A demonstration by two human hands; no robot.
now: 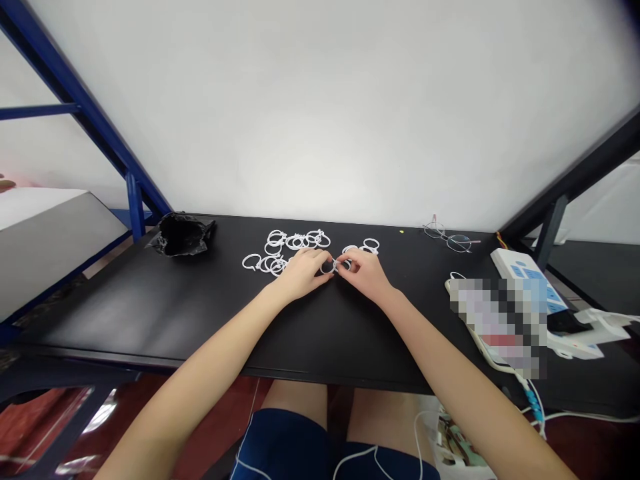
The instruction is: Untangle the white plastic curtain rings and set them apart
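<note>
At the black desk's point(175, 307) middle: left hand point(306, 272) and right hand point(367, 272) pinch white rings point(327, 272) between fingertips, loose rings point(273, 265) behind. Thin, likely slick; one could slip if either pinch slackens.

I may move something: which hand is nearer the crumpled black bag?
Left. The left hand is off to the right of the black bag, not touching it; the right hand is farther right, beyond the left.

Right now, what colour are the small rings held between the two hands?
The small rings are white; the head view, the only one, shows it.
</note>
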